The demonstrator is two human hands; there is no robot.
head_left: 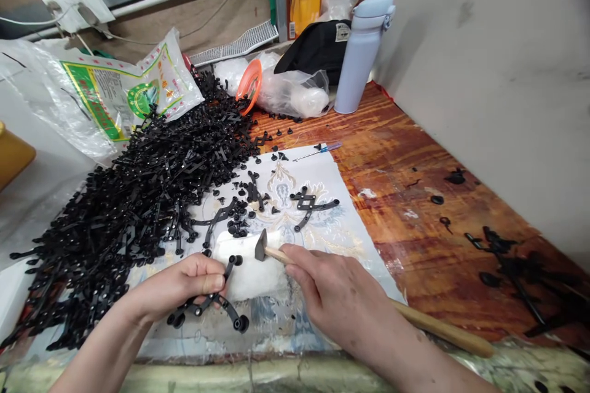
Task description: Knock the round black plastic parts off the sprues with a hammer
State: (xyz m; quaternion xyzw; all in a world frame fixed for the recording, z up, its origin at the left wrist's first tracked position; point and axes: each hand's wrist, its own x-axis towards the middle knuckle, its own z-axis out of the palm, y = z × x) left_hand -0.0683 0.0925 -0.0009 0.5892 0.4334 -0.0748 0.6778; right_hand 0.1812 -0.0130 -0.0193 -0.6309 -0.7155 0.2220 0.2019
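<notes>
My left hand (196, 282) pinches a black jointed plastic part (227, 304) at the near edge of a white pad (253, 279). Round ends of that part stick out above and below my fingers. A small hammer with a dark wedge-shaped head (261, 247) is in my right hand (336, 288), its head over the pad. The hammer's wooden handle (442, 326) runs under my right wrist toward the lower right. Just behind the pad lie loose black round pieces (238, 215) and another crossed black part (311, 204) on a patterned cloth (359, 239).
A large heap of black parts (152, 190) covers the left side. Behind stand a printed plastic bag (133, 89), an orange ring (249, 86) and a pale blue bottle (362, 55). A thin screwdriver (322, 150) lies at the cloth's far edge. More black pieces (502, 252) lie at right.
</notes>
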